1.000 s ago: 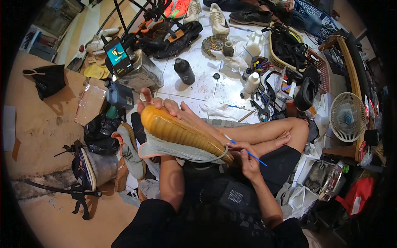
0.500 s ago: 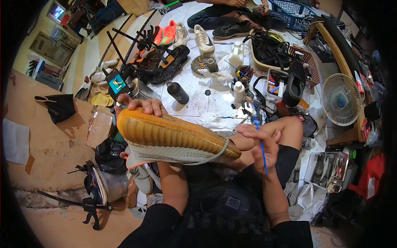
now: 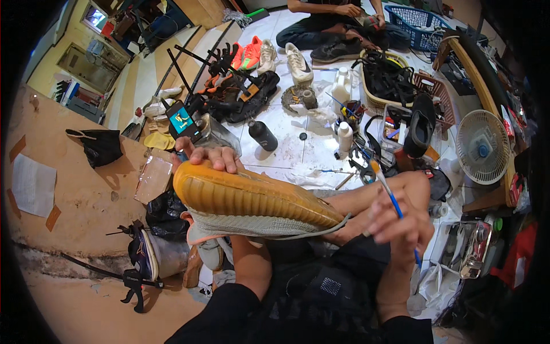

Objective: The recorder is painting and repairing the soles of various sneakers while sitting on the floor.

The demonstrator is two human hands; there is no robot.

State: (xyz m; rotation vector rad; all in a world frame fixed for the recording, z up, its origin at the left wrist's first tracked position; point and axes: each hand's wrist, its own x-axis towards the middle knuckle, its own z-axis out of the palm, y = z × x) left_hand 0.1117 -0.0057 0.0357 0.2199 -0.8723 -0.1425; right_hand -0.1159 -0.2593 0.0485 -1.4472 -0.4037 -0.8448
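Gripped at one end by the left hand (image 3: 207,157), a shoe (image 3: 258,202) slants down rightward above the lap (image 3: 361,258), its other end near the right hand (image 3: 402,222), which clasps a blue-handled brush (image 3: 395,202).

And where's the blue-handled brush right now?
In the head view, the blue-handled brush is right of centre, in the person's right hand, bristles upward, to the right of the orange-soled shoe.

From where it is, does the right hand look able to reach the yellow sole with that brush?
Probably yes. The right hand, holding the blue-handled brush, is just right of the yellow sole; the left hand holds the shoe sole-up, and nothing visible blocks the gap.
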